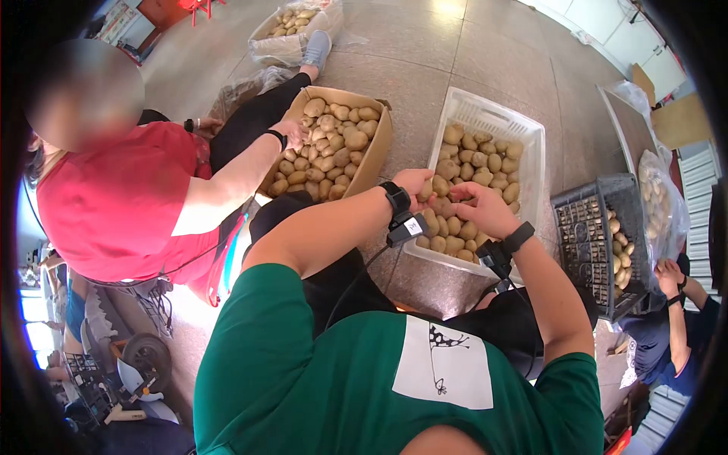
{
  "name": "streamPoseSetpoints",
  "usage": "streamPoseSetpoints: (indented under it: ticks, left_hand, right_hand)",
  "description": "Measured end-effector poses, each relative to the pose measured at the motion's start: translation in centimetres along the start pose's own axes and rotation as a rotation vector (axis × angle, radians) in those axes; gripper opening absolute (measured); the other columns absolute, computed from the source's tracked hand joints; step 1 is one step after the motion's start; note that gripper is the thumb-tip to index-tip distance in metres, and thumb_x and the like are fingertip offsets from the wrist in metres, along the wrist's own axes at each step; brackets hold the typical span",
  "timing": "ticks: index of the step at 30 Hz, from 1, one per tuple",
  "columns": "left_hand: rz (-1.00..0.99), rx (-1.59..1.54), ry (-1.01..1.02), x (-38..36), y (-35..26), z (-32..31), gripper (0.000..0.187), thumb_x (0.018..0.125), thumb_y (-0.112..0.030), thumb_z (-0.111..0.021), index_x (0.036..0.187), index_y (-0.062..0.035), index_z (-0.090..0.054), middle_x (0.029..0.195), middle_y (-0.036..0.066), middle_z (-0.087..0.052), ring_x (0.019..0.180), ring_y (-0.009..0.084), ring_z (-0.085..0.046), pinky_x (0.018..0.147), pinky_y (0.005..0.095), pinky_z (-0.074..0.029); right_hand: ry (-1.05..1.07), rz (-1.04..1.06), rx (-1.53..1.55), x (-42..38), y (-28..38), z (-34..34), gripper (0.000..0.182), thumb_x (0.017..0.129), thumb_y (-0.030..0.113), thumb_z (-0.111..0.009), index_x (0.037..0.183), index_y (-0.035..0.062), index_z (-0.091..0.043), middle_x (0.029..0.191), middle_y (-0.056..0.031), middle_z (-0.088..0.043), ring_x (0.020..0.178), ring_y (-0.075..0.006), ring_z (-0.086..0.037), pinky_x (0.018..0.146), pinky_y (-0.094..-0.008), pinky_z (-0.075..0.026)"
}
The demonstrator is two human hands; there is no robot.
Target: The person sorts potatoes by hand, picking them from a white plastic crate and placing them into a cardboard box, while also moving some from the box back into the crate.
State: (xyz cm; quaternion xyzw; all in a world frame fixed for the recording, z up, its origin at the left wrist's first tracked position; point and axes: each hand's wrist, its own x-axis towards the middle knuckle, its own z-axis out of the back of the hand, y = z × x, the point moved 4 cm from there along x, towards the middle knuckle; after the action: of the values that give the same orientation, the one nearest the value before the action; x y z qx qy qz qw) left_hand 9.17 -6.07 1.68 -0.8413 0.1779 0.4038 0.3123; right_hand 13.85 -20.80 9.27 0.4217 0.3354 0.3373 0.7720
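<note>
A white plastic crate [497, 115] of brown, oval potatoes [497, 163] stands on the floor in front of me. Over its left side my left hand [414, 186] is closed around a potato [426, 190], fingers partly hidden. My right hand [485, 210] is over the middle of the crate, palm down. Its thumb and fingers are curled at another potato [443, 205], close to the left hand; the exact contact is hard to make out. Each of my wrists wears a dark band, with a small black device near it.
Left of the crate stands a cardboard box [383, 140] of potatoes, with the hand [294, 133] of a person in red in it. A black crate [580, 250] is at the right, near another person's hands [669, 277]. A further lined box [267, 49] stands at the back.
</note>
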Motion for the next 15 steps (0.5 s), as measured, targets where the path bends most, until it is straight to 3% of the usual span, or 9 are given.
streamPoseSetpoints:
  ticks: [3,6,9,12,15]
  left_hand:
    - [-0.038,-0.004,-0.094,-0.6,-0.8,2.1,0.025,0.082,-0.023,-0.052,0.099,-0.0072,-0.042,0.085,0.011,-0.049,0.065,0.0207,-0.050,0.046,0.0273,-0.047]
    - [-0.106,-0.051,-0.215,-0.8,-1.7,4.7,0.036,0.083,-0.025,-0.053,0.104,-0.0014,-0.035,0.085,0.014,-0.047,0.067,0.0217,-0.049,0.050,0.0290,-0.047]
    - [-0.202,-0.090,-0.346,-0.5,-2.4,7.9,0.035,0.082,-0.024,-0.054,0.105,-0.0037,-0.036,0.085,0.013,-0.047,0.066,0.0214,-0.049,0.050,0.0288,-0.047]
    - [-0.187,-0.139,-0.415,-0.3,-3.0,11.9,0.036,0.081,-0.023,-0.054,0.107,-0.0059,-0.036,0.088,0.012,-0.047,0.070,0.0216,-0.050,0.051,0.0285,-0.046]
    - [-0.186,-0.109,-0.355,0.0,-3.9,15.7,0.035,0.082,-0.022,-0.053,0.109,-0.0065,-0.036,0.093,0.011,-0.047,0.073,0.0222,-0.049,0.051,0.0301,-0.046]
  right_hand:
    - [-0.003,-0.021,-0.101,-0.3,0.0,0.1,0.032,0.075,0.010,-0.060,0.103,-0.0008,-0.052,0.094,-0.0073,-0.057,0.082,-0.0121,-0.053,0.071,-0.0245,-0.045]
    - [0.003,-0.038,-0.126,-0.8,-0.4,0.0,0.029,0.076,0.012,-0.059,0.102,-0.0006,-0.053,0.091,-0.0063,-0.058,0.079,-0.0112,-0.053,0.070,-0.0242,-0.045]
    - [0.025,-0.059,-0.191,-1.0,-1.4,0.0,0.033,0.074,0.022,-0.059,0.101,0.0035,-0.055,0.091,-0.0074,-0.060,0.079,-0.0180,-0.056,0.071,-0.0285,-0.045]
    - [0.056,-0.057,-0.226,-1.2,-2.3,0.0,0.033,0.074,0.024,-0.059,0.101,0.0049,-0.055,0.091,-0.0069,-0.060,0.081,-0.0190,-0.056,0.072,-0.0293,-0.045]
    - [0.048,-0.086,-0.257,-1.4,-3.3,-0.1,0.034,0.073,0.024,-0.060,0.100,0.0054,-0.056,0.091,-0.0073,-0.060,0.082,-0.0191,-0.057,0.073,-0.0293,-0.045]
